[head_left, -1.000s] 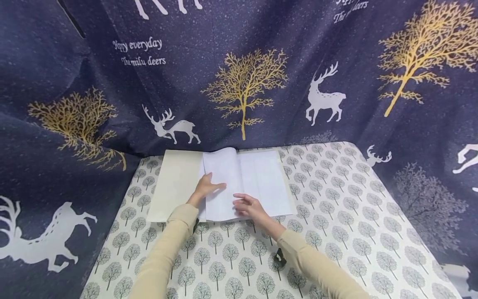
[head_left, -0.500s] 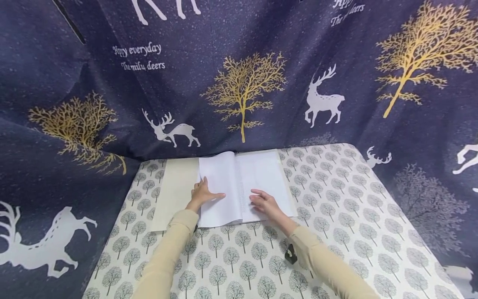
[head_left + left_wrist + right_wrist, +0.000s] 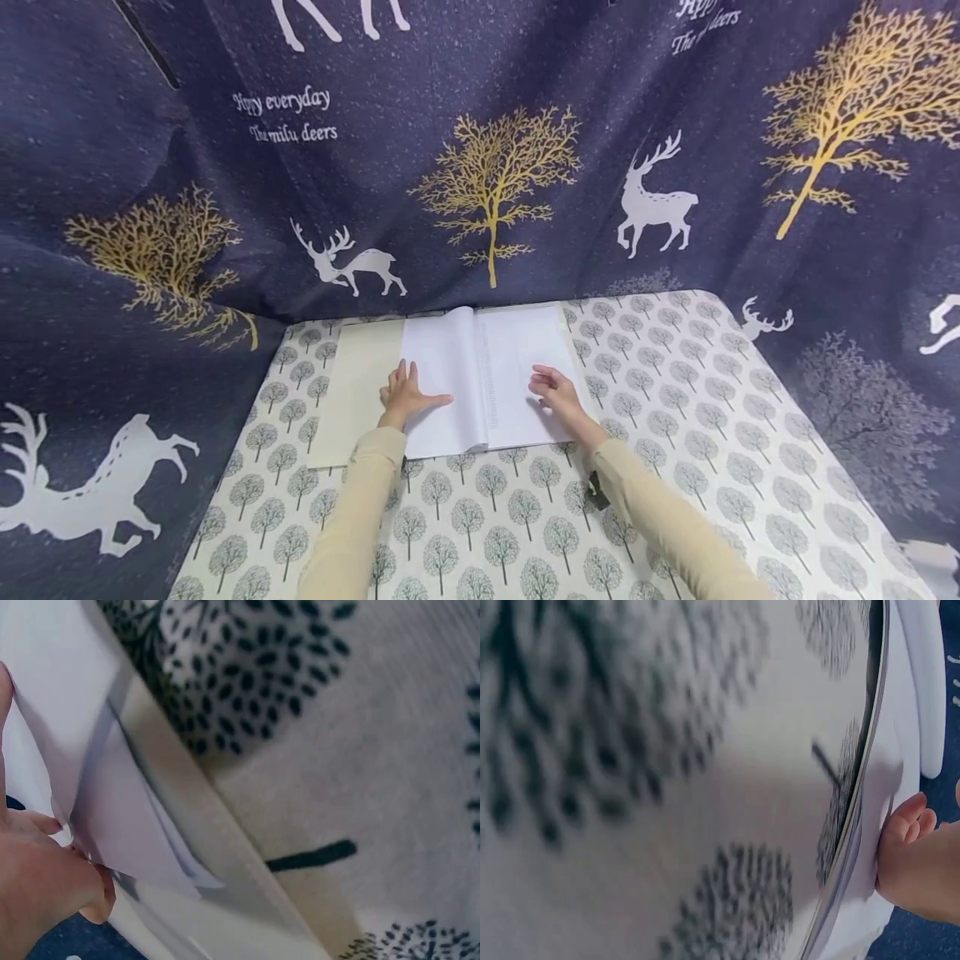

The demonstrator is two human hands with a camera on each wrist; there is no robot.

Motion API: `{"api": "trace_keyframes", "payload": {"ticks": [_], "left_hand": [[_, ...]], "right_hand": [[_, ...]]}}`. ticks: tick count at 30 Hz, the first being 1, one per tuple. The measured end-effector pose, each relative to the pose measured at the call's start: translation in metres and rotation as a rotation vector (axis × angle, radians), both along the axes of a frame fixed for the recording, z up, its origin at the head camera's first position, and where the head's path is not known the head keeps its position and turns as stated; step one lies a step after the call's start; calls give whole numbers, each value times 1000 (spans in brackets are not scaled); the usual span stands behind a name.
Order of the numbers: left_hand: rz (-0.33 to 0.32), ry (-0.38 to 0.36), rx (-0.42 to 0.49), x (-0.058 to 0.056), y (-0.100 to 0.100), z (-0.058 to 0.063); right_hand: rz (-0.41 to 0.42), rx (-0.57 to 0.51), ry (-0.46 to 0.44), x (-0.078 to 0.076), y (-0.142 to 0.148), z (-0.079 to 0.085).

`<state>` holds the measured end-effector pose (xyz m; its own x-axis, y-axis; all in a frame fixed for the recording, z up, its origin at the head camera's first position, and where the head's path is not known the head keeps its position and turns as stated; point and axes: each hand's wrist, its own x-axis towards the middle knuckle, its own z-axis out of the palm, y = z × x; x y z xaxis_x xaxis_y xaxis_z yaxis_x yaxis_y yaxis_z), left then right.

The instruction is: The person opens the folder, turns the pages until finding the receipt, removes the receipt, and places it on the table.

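Note:
An open notebook with blank white pages lies on the table, its pale cream cover spread to the left. A row of small marks like binding holes runs down its middle, beside a raised fold of pages. My left hand rests at the left page's outer edge, thumb stretched across the paper and fingers spread. In the left wrist view, loose page edges lift beside the fingers. My right hand is over the right page, fingers loosely bent and holding nothing; the right wrist view shows it close to the paper.
A white cloth with a tree print covers the table. Behind it hangs a dark blue curtain with deer and golden trees. A small dark object sits at the right cuff.
My right hand has moved right, from near the notebook's middle onto the right page. The left page has spread further left and flattened under my left hand, which shifted slightly left.

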<state>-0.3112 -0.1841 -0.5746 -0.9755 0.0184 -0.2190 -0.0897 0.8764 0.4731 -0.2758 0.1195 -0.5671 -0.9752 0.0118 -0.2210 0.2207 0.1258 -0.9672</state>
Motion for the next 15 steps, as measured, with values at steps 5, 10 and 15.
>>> {"api": "trace_keyframes", "payload": {"ticks": [5, 10, 15], "left_hand": [[14, 14, 10, 1, -3, -8], [38, 29, 53, 1, -8, -16], [60, 58, 110, 4, -5, -17]], "right_hand": [[-42, 44, 8, -11, 11, -3], [-90, 122, -13, -28, 18, -5], [-153, 109, -53, -43, 24, -1]]}}
